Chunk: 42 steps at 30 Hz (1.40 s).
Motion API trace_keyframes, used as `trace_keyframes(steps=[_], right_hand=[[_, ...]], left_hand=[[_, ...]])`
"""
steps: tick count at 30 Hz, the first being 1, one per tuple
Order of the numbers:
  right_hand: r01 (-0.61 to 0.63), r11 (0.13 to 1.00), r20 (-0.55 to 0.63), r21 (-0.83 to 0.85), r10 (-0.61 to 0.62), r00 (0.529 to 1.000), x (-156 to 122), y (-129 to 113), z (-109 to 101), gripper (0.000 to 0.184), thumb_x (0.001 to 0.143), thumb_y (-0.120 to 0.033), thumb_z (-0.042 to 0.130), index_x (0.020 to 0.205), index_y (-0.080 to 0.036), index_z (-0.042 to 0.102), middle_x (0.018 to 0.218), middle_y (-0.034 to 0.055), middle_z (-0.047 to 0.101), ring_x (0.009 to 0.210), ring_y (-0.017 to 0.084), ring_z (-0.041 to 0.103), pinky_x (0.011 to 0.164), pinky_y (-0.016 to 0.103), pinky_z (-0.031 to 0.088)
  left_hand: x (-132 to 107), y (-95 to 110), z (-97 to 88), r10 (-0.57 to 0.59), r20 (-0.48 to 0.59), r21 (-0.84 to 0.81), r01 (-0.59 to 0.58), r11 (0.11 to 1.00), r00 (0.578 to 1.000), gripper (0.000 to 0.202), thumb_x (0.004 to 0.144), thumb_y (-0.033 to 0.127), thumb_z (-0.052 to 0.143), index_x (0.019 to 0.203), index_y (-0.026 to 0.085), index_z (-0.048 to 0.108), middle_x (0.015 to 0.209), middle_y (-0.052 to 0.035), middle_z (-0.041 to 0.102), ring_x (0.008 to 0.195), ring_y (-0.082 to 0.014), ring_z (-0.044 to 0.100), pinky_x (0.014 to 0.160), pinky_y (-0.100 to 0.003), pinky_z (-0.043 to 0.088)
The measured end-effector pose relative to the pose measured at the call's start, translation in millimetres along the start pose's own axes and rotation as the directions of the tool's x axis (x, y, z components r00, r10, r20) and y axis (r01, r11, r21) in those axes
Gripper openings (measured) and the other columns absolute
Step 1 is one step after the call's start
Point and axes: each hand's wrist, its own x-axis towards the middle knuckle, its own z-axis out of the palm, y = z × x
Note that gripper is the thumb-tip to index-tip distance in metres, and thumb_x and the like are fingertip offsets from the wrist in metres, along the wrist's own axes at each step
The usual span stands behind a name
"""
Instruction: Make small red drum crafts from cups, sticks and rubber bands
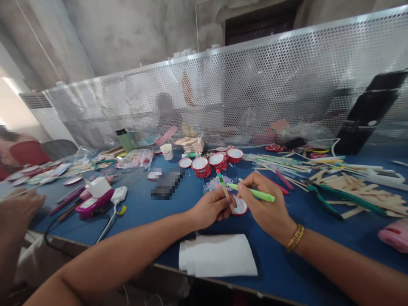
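Between the fingers of my left hand (212, 209) stands a wooden craft stick (225, 189), its upper end coloured red and green. My right hand (267, 206) grips a light green marker (259, 195), its tip at the stick's coloured part. Beneath the hands lies a white disc with a red rim (240, 205), partly covered by my fingers. Just behind, a heap of small pastel loops (212, 184) spreads over the blue table (178, 212). A folded white paper (219, 256) rests in front of my hands at the table's edge.
Red-rimmed round pieces (200, 164) stand stacked behind the loops, near a paper cup (166, 151). Green-handled pliers (325, 202) and loose craft sticks (360, 189) lie at right. A white charger (98, 187) and cables are at left, beside another person's hand (22, 204). A perforated metal screen (270, 85) rises behind.
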Motion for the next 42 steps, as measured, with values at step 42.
trace_keyframes(steps=[42], right_hand=[[0.012, 1.0, 0.009, -0.004, -0.012, 1.0, -1.4, 0.0, 0.3, 0.019, 0.085, -0.021, 0.055, 0.067, -0.022, 0.049, 0.064, -0.0018, 0.055, 0.065, 0.015, 0.05, 0.064, 0.03, 0.037]], left_hand=[[0.9, 0.0, 0.8, -0.021, -0.024, -0.02, 0.02, 1.0, 0.999, 0.044, 0.082, 0.059, 0.057, 0.082, 0.015, 0.052, 0.056, 0.0053, 0.049, 0.041, -0.0045, 0.037, 0.041, -0.019, 0.026]])
